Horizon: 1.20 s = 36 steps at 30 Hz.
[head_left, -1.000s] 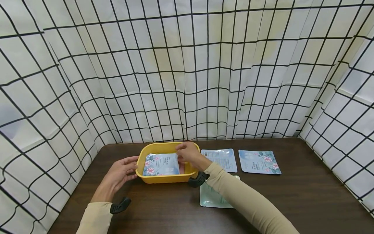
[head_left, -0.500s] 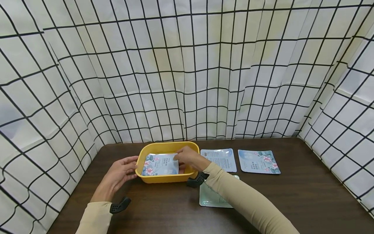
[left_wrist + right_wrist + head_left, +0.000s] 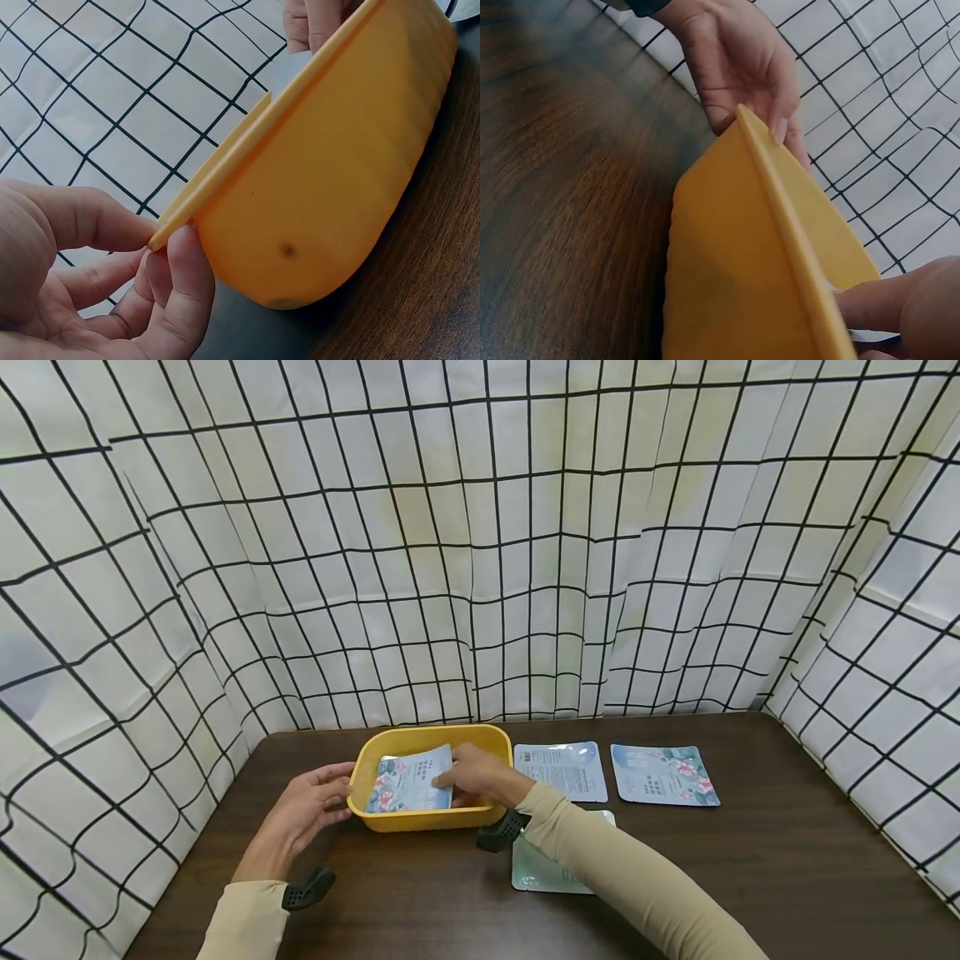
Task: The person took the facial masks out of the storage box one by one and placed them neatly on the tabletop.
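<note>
Apparently mid-handling: blue floral flat foil sachet [image 3: 411, 782], inside yellow oblong plastic tub [image 3: 431, 820].
Right hand's [image 3: 480, 774] fingers pinch sachet's edge; left hand's [image 3: 306, 802] pinch tub rim. Next move likely needs firm pinch, steady tub.

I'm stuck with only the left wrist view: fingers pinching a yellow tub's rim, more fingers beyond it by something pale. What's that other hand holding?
Observer: From the head view, the right hand pinches a blue floral sachet in the yellow tub.

Visitor: Is there a sachet in any other colour?

Observer: Yes, a pale green sachet lies on the table, partly hidden by the right sleeve.

Visitor: Any more blue ones?

Observer: Two, right of the tub: a text-covered sachet and a flower-printed sachet.
</note>
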Each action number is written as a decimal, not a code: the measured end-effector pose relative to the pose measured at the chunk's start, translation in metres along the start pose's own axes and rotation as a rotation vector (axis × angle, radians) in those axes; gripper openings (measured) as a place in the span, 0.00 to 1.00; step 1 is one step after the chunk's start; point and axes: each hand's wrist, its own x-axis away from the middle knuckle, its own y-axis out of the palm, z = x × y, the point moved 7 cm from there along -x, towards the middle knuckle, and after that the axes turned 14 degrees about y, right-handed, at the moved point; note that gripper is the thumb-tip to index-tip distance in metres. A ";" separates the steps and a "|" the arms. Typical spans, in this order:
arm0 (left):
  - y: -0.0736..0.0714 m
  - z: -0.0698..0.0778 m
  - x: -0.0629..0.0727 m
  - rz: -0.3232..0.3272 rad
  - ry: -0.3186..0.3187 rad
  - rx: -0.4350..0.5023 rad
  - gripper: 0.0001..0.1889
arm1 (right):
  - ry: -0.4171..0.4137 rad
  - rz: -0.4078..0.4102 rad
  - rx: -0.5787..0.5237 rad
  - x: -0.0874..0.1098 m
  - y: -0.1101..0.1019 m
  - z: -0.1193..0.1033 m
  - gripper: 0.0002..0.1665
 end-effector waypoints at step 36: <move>0.001 0.001 0.000 -0.030 0.019 0.008 0.28 | -0.144 -0.022 -0.195 0.092 -0.108 0.038 0.25</move>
